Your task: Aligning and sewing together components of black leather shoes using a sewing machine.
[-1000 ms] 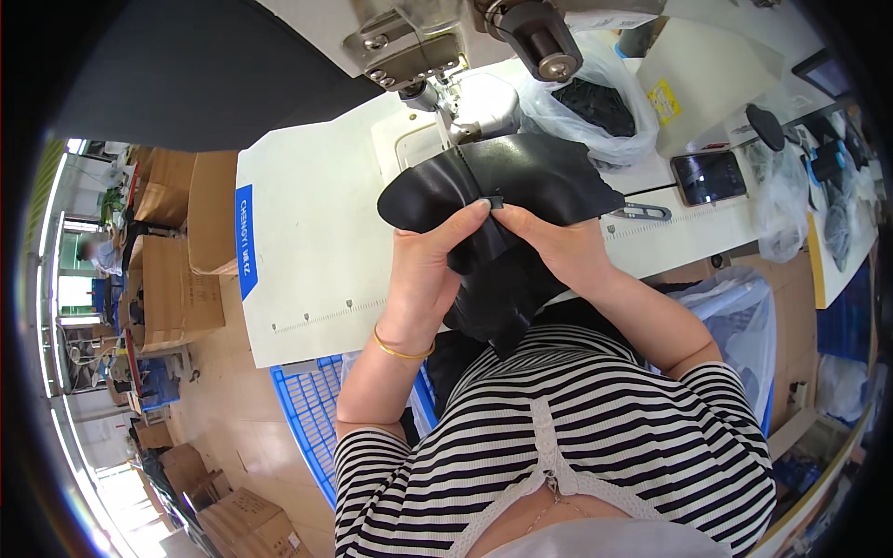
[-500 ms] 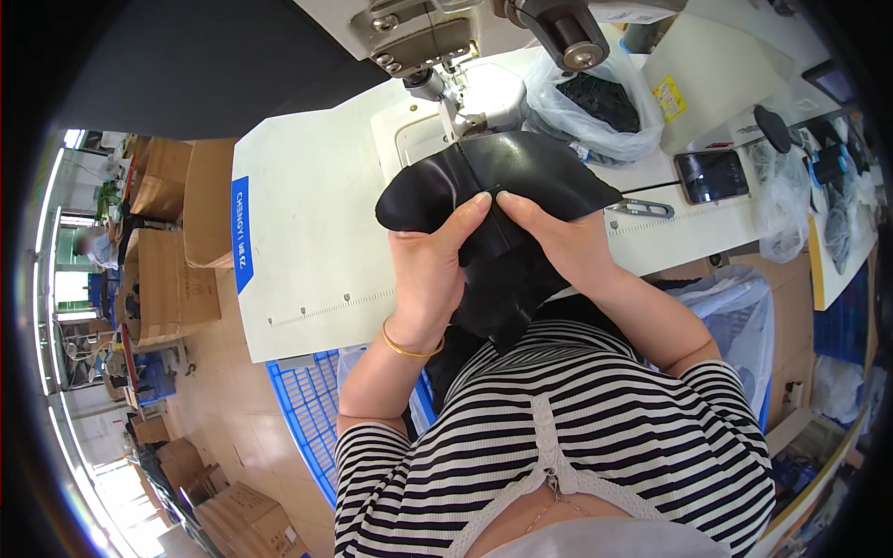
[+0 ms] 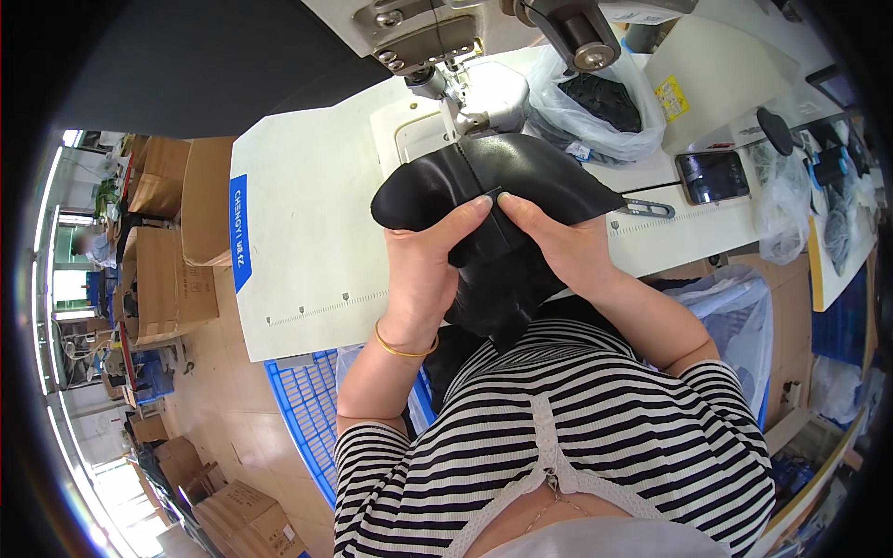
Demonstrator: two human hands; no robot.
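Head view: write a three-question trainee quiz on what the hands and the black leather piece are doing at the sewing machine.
1. True or false: both the left hand and the right hand grip the black leather piece.
2. Where does the far end of the leather piece lie?
A. in the blue crate
B. under the sewing machine head, by the needle
C. on the phone
3. Fill in: the clear plastic bag behind the leather piece holds ______ coloured material.

Key
1. True; the fingertips of the two hands meet along the seam on top.
2. B
3. Dark (black)
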